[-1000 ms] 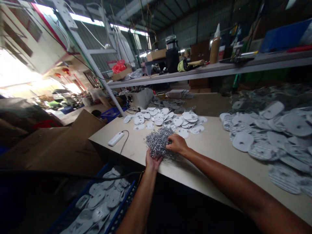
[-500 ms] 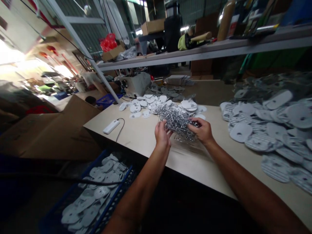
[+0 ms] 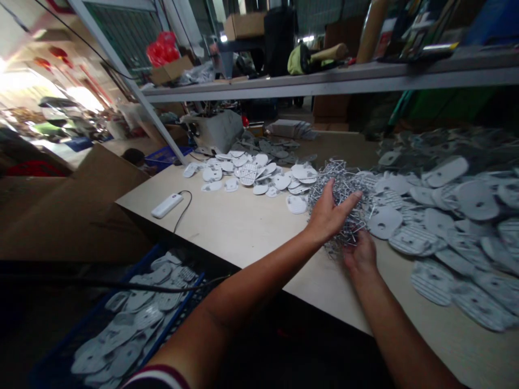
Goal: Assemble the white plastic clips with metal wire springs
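Note:
A tangled bunch of thin, shiny metal pins (image 3: 338, 175) is cupped between my two hands above the right part of the table. My left hand (image 3: 329, 213) presses on its near left side, thumb and forefinger apart and the other fingers partly hidden. From below and to the right, my right hand (image 3: 360, 254) supports the bunch, its fingers mostly covered by pins. Behind and to the left lie white oval pads with holes (image 3: 247, 174). A larger pile of similar pads (image 3: 436, 237) is close by on the right.
A white power bank (image 3: 167, 206) with a black cable lies on the tabletop (image 3: 227, 227). Below the left edge stands a blue crate (image 3: 178, 319) full of pads. A raised shelf (image 3: 284, 89) crosses the back. A cardboard box (image 3: 97, 210) is at left.
Both hands have carried the metal pins to the right, closer to the large pad pile. My left hand has come up over the bunch, while my right hand has dropped underneath.

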The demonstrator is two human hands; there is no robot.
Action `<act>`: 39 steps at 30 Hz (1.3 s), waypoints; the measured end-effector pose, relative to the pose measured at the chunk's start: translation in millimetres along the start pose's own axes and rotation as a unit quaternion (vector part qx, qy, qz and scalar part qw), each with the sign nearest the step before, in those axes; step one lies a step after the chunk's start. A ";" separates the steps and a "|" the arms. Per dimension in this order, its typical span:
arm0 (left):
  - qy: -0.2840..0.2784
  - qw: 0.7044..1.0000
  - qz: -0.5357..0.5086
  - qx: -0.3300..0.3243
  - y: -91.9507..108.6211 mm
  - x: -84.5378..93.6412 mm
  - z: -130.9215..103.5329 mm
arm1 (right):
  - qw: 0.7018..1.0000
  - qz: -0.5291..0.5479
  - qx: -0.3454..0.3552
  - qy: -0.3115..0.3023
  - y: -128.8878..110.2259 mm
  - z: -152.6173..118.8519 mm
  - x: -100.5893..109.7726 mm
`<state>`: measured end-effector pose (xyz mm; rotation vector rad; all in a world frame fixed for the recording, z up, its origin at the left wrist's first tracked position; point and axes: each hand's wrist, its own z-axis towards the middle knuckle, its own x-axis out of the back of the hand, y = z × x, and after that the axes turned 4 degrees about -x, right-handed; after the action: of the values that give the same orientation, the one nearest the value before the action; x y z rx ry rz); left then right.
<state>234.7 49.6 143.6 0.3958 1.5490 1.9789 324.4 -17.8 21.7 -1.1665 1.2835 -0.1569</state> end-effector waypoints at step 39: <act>0.115 0.962 0.230 0.093 -89.3 177.6 -115.2 | 0.686 -0.659 0.287 -0.113 -81.2 57.5 21.9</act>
<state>54.4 81.8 4.8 0.6748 1.9362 2.2956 417.7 -36.6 58.0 -1.2614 -0.0998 -1.3306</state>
